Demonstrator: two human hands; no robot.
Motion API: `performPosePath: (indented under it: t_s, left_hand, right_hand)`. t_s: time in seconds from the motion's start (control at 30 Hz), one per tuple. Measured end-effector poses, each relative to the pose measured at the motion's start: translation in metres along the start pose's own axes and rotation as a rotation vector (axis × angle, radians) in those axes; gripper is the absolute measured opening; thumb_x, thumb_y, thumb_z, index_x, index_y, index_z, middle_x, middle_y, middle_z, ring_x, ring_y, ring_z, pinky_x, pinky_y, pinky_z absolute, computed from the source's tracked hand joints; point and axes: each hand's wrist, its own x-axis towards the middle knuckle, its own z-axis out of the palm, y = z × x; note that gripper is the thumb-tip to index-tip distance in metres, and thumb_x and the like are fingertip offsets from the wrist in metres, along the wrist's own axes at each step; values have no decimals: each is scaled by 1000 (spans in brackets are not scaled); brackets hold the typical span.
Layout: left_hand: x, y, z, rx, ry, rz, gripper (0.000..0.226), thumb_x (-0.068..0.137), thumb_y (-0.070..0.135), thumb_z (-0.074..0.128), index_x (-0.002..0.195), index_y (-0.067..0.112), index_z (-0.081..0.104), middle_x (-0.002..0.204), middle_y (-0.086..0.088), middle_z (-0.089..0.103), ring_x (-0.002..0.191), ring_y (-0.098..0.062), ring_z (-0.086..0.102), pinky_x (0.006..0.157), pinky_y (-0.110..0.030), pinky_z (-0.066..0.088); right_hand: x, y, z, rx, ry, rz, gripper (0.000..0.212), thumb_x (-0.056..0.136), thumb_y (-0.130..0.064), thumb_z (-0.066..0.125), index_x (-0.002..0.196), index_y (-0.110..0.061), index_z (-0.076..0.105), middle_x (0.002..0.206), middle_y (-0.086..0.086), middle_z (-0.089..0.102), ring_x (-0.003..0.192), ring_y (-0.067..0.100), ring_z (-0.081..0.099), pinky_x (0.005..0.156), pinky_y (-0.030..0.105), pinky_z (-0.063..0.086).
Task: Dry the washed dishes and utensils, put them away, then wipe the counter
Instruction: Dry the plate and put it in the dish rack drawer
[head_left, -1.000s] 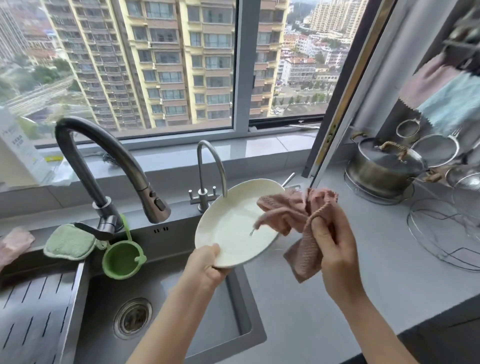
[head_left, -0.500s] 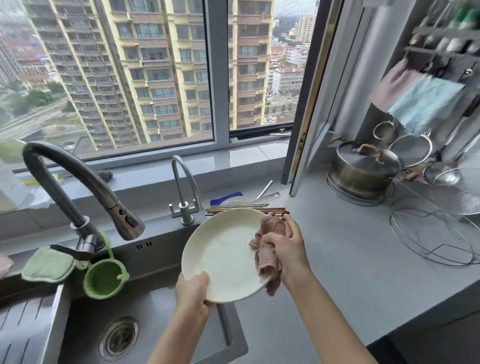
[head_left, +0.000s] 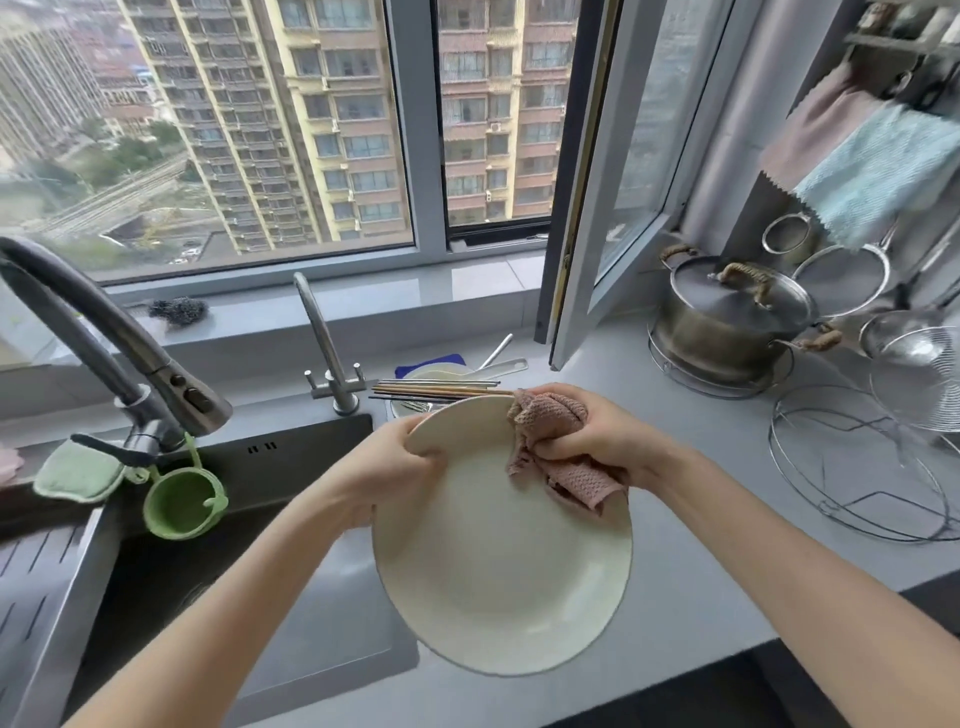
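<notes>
Since half a sec ago our left hand (head_left: 402, 467) has gone from the plate's near rim up to its far-left rim. The plate (head_left: 498, 566) now sits lower & closer to us, its face tipped toward us, over the spot where the sink (head_left: 291, 467) meets the counter (head_left: 691, 519). Left hand grips that rim, fingers curled on it. Right hand (head_left: 597, 436) is bunched round the pink cloth (head_left: 571, 473), pressing it on the plate's top-right rim, w/ the cloth's tail lying on the plate face. Behind the plate, beside the small tap (head_left: 327, 338), chopsticks (head_left: 436, 388) lie across other dishes; can't tell exactly which. Rt side of counter: lidded steel pot (head_left: 727, 332), strainer (head_left: 914, 364) just beside it. At left, a green cup (head_left: 182, 501) hangs off the big faucet (head_left: 93, 317).
</notes>
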Motion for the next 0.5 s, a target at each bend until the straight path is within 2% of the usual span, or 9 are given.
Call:
performPosePath:
  t_s: [0.07,0.17,0.27,0.37,0.43,0.5]
  left_hand:
    - [8,14,9,70,-21,65,36,73,6,51,89,33,69,86,-2,71,76,-17,66,76,-40,56]
    - [12,32,17,146,-47,136,37,68,12,48,90,33,69,85,-1,68,74,-13,62,72,-34,53]
    - [16,34,22,168,-17,189,35,70,13,47,97,22,68,84,-13,66,74,-15,58,69,-34,48]
    - [16,32,26,124,7,253,28,74,14,49,97,13,66,90,-26,62,75,-18,55,69,-34,42]
    - [13,29,33,35,37,280,21,79,10,53,92,15,69,77,-14,63,71,-17,55,66,-31,41]
    - [8,22,39,-49,73,269,30,85,2,57,84,27,74,72,3,67,68,-15,58,64,-27,44]
  right_hand:
    - [-1,-2,-16,-32,-31,-4,47,73,12,70,105,-21,64,88,-3,69,82,10,66,72,21,53]
    - [-6,-9,-32,-28,-147,29,43,67,-3,71,105,-22,65,90,-4,69,85,9,65,74,21,52]
    - [-13,-15,-39,-6,-159,9,40,66,-1,68,100,-22,66,85,-5,70,81,9,66,71,21,53]
    - [-22,-16,-39,23,-107,-43,38,67,1,69,95,-25,71,89,2,70,86,16,66,79,31,54]
    - [-32,-15,-38,30,-52,-83,37,68,1,69,100,-19,70,95,8,69,91,21,64,84,34,50]
    - [-49,-13,-35,67,7,-118,34,71,2,68,98,-17,70,93,8,69,90,19,65,82,30,52]
